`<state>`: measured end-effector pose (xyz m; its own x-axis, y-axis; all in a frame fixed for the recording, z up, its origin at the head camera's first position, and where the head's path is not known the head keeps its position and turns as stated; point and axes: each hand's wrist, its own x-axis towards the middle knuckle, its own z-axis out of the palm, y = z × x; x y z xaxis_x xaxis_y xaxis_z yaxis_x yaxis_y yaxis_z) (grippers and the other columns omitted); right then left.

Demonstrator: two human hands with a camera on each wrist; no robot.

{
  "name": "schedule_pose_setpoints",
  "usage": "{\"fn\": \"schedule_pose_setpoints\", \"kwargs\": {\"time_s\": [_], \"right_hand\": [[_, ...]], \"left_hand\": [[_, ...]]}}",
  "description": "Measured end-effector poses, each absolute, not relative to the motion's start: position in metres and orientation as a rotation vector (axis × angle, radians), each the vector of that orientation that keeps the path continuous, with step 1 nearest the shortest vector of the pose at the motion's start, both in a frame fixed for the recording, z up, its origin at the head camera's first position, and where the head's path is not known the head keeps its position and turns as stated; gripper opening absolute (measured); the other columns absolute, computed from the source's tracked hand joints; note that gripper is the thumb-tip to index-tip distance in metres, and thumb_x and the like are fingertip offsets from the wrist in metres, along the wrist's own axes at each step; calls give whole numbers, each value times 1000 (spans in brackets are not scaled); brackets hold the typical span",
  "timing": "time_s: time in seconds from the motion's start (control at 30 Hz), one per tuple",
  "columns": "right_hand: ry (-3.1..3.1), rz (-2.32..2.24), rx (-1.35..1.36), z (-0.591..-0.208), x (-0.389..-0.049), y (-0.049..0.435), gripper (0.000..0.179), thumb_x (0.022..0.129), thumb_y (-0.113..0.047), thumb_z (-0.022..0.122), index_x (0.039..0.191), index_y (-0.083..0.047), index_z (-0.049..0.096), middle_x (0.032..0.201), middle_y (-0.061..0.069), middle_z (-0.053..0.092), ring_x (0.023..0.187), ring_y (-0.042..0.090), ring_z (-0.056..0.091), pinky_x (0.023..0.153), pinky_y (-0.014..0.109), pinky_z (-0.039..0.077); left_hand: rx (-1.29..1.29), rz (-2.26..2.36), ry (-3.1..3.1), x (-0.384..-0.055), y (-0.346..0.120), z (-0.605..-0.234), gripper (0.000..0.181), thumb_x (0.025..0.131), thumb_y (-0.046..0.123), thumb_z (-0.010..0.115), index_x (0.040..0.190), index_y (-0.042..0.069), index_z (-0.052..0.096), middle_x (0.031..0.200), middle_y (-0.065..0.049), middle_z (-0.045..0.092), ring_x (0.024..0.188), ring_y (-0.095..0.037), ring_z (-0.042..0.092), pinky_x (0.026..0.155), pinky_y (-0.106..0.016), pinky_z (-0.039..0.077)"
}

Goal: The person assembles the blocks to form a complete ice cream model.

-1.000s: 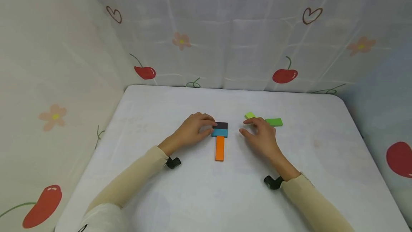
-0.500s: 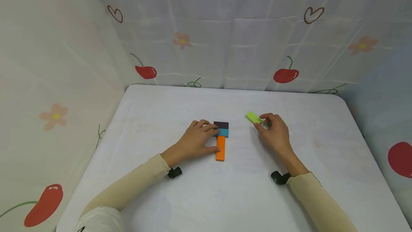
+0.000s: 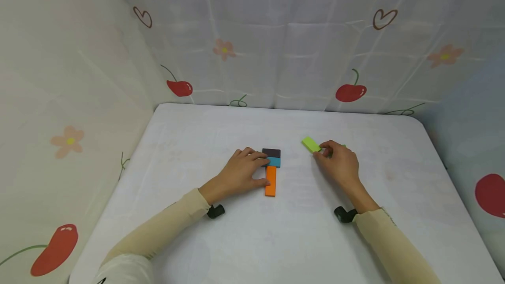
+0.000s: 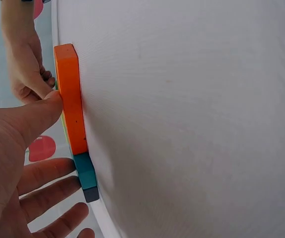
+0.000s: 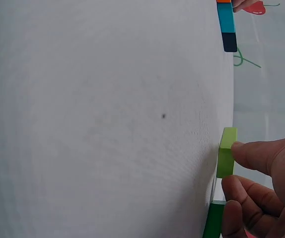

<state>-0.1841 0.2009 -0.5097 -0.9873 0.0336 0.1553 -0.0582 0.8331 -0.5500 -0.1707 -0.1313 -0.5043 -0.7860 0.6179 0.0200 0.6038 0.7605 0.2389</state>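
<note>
Spread over the left side of a small row of blocks is my left hand [image 3: 242,172]. Its thumb touches the orange block [image 3: 270,187], and its fingertips lie at the blue block [image 3: 275,162]. A black block [image 3: 271,153] sits flush against the blue one's far side. The orange block runs toward me from the blue one, forming a T. To the right, my right hand [image 3: 340,161] pinches the near end of a lime-green block [image 3: 311,143] between thumb and index finger. A darker green block [image 5: 214,219] lies beside its curled fingers, mostly hidden in the head view.
A white-covered table [image 3: 236,240] carries the blocks. Behind it hangs a patterned curtain [image 3: 304,47], with more curtain at both sides. A black wrist camera [image 3: 215,211] sits under the left wrist, another black camera [image 3: 345,214] under the right.
My left hand has shifted nearer, its thumb dropping onto the orange block. The right hand has moved right to the lime-green block's near end, now covering most of the darker green block.
</note>
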Motion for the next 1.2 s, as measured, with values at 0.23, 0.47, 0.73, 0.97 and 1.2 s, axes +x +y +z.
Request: {"fn": "schedule_pose_setpoints", "kwargs": {"time_s": [0.23, 0.47, 0.73, 0.97, 1.2], "right_hand": [[-2896, 870, -3, -509, -188, 203, 32, 97, -30, 78, 119, -6, 76, 91, 11, 77, 79, 29, 67, 69, 34, 44], [-2921, 868, -11, -505, -192, 201, 32, 98, -29, 77, 120, -7, 76, 86, 10, 73, 74, 26, 63, 66, 32, 41], [-2959, 879, 11, -503, -195, 198, 32, 99, -27, 76, 125, -9, 78, 85, 10, 72, 73, 25, 59, 66, 32, 40], [-3007, 864, 35, -501, -200, 193, 33, 99, -27, 76, 127, -11, 78, 84, 9, 70, 73, 24, 57, 62, 31, 40], [-3034, 882, 62, -498, -203, 186, 33, 99, -27, 76, 128, -12, 79, 82, 9, 69, 73, 23, 57, 62, 31, 40]], "left_hand": [[968, 406, 2888, -169, -130, -502, 68, 94, 64, 76, 147, 22, 68, 154, 5, 62, 138, -21, 53, 112, -46, 46], [964, 405, 2885, -170, -129, -499, 68, 93, 64, 76, 146, 23, 68, 154, 5, 62, 139, -21, 52, 111, -46, 46], [938, 444, 2863, -168, -129, -499, 67, 94, 62, 77, 147, 22, 68, 155, 4, 62, 139, -22, 52, 113, -48, 45], [952, 434, 2884, -168, -130, -501, 68, 93, 63, 77, 146, 23, 68, 154, 5, 62, 139, -22, 53, 112, -47, 46], [949, 438, 2879, -168, -130, -501, 68, 93, 63, 77, 147, 22, 68, 155, 4, 62, 138, -22, 53, 113, -47, 46]]}}
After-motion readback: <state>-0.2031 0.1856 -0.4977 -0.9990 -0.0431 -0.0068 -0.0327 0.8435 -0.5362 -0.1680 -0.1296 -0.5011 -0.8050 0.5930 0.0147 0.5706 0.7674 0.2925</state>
